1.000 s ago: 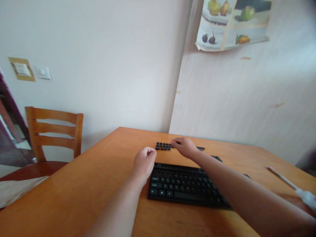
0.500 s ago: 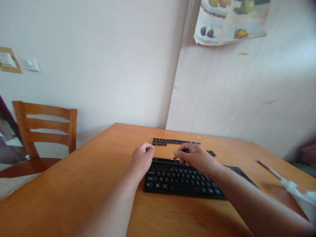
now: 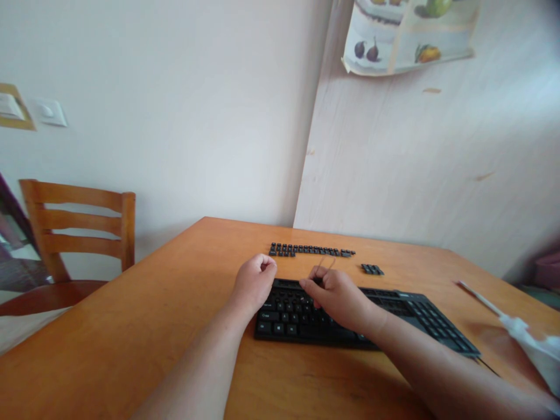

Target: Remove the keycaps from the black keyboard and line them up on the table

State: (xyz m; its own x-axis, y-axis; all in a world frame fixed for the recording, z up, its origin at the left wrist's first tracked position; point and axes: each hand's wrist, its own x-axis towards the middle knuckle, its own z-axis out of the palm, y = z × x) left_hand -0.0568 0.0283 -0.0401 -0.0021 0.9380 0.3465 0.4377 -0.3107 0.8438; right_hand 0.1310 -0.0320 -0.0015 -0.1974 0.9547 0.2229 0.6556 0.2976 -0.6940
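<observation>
A black keyboard (image 3: 306, 333) lies on the wooden table (image 3: 175, 326), with its upper rows partly bare of keycaps. My left hand (image 3: 256, 282) is curled into a fist at the keyboard's upper left corner; whatever its fingers may hold is hidden. Over the left-middle keys, my right hand (image 3: 341, 294) pinches a keycap puller (image 3: 332, 263), whose two thin wires stick up past the knuckles. Its lower end is close to the upper letter keys, and I cannot tell whether it touches one.
Loose keycaps (image 3: 312, 249) stand in rows behind the keyboard, with a smaller group (image 3: 372, 269) to their right. A white stick-like object (image 3: 481, 298) and crumpled white material (image 3: 531, 350) lie at the right. A wooden chair (image 3: 83, 210) stands at the left.
My right hand has shifted slightly left and down over the keys, and the puller's wires now show above it. The smaller keycap group is uncovered. My left hand is nearly still.
</observation>
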